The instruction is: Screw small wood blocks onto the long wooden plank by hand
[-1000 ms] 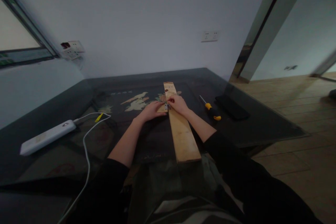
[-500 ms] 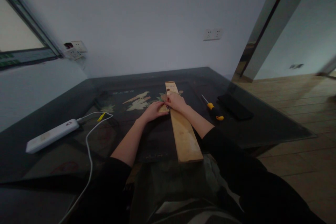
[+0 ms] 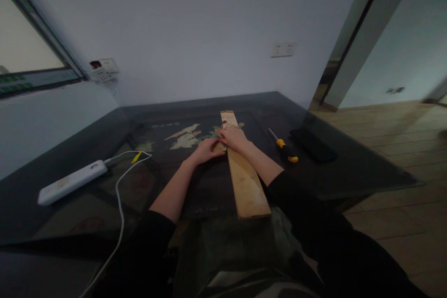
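A long wooden board [image 3: 248,186] lies lengthwise before me on the dark table [image 3: 206,191], its near end at the table's front edge. At the board's left side, my left hand [image 3: 206,151] is closed around a small pale wooden piece [image 3: 219,147], its thumb along the near side. My right hand [image 3: 233,138] rests across the board. Its fingertips are pinched together over the small piece, meeting the left fingers, and what they hold is hidden. To the right lies a screwdriver [image 3: 283,146] with a yellow and black handle, its shaft pointing away from me.
Beside the screwdriver is a flat black object [image 3: 312,145]. On the left lies a white power strip [image 3: 73,182], its white cable [image 3: 120,205] with a yellow tag running down toward me. A wall [image 3: 195,32] with sockets [image 3: 282,49] stands behind the table.
The view has shifted slightly, so everything sits a little lower. Both hands stay at the same spot on the board, with only small finger movement.
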Available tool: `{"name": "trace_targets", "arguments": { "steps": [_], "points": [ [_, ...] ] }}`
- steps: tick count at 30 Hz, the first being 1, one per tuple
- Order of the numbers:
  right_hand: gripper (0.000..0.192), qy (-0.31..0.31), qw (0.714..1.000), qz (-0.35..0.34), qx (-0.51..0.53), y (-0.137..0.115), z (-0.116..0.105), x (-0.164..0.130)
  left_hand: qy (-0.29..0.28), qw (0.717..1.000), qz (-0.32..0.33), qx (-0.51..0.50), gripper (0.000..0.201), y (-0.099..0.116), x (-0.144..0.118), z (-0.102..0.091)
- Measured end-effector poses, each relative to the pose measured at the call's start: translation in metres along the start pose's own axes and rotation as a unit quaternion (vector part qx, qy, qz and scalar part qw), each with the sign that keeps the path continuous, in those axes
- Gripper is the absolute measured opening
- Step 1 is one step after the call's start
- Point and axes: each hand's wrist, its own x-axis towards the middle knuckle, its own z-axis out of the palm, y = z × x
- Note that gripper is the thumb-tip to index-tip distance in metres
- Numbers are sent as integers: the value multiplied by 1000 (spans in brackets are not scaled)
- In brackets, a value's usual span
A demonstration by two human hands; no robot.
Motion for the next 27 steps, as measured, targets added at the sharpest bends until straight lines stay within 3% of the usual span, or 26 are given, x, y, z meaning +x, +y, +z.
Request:
{"name": "trace_targets", "arguments": {
  "steps": [8,27],
  "points": [
    [28,5,1000,27,9,-2,-3,-4,9,999,-6,-44,62,0,2,0],
    [39,-48,999,5,-20,-7,-3,0,16,996,9,-93,66,3,2,-5]
  ]
}}
